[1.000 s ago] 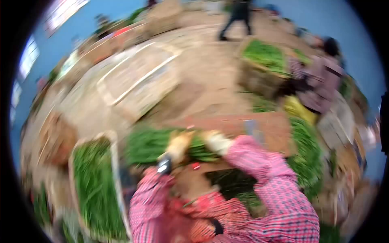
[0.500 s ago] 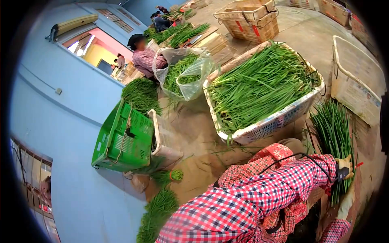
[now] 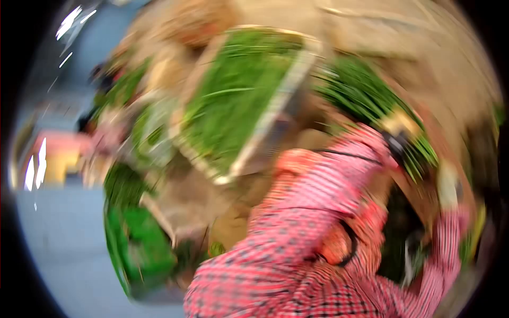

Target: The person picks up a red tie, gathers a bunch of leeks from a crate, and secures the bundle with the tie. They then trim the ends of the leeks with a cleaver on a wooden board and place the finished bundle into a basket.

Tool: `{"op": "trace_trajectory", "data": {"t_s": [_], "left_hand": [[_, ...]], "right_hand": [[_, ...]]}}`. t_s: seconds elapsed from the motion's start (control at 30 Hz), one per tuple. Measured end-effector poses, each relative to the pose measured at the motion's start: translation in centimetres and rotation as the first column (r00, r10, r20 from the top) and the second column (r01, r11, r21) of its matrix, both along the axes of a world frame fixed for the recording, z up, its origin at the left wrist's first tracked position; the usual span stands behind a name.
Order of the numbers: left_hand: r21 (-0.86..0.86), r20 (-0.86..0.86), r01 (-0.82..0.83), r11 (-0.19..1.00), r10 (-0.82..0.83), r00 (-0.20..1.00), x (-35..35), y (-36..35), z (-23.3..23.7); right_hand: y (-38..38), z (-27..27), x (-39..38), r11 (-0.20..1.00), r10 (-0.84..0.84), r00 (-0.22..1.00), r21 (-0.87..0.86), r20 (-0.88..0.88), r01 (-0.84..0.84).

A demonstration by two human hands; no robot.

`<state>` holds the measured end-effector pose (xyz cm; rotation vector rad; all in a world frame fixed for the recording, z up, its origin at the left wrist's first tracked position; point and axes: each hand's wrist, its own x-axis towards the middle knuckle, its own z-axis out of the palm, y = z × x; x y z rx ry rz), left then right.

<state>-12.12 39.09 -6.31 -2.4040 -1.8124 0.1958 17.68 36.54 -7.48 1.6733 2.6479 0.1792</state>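
The whole view is smeared by motion. My left hand [image 3: 400, 124], in a tan glove with a dark band at the wrist, grips a bundle of long green chives [image 3: 356, 87] near its lower end. The leaves fan out to the upper left, and the stalk ends show beyond the hand. Beside those ends is my right hand [image 3: 448, 183], in a pale glove; blur hides its fingers. The bundle is over a brown board [image 3: 416, 204] at my side.
A white crate [image 3: 297, 74] heaped with chives stands ahead. To the left are a green crate [image 3: 140, 244], a pale crate [image 3: 159, 217] and a clear plastic bag [image 3: 159, 135] of greens. A blurred person [image 3: 108, 132] sits beyond the bag.
My view has swung toward the right, so the crates, bundle and hands appear farther left and higher. The left hand stays on the chives. Blur has increased.
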Motion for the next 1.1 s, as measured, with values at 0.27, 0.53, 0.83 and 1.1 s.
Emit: {"op": "trace_trajectory", "data": {"t_s": [0.27, 0.53, 0.83, 1.1], "left_hand": [[-0.268, 0.271, 0.468, 0.842, -0.401, 0.875, -0.3, 0.5, 6.6], [-0.067, 0.251, 0.459, 0.886, -0.430, 0.867, 0.0, -0.9, 6.2], [0.247, 0.168, 0.355, 0.901, -0.401, 0.901, -0.2, -1.5, 4.3], [-0.365, 0.257, 0.558, 0.745, -0.496, 0.829, -1.1, 3.0, 7.6]], "right_hand": [[-0.4, 10.8, -9.4, 0.955, -0.206, 0.813, 0.069, -0.544, 0.288], [2.7, 3.4, -12.6, 0.893, -0.438, 0.793, -0.100, -0.423, 0.439], [1.2, 1.5, -13.3, 0.914, -0.354, 0.857, 0.056, -0.375, 0.402], [0.9, 3.2, -14.4, 0.904, -0.314, 0.903, 0.197, -0.293, 0.378]]}}
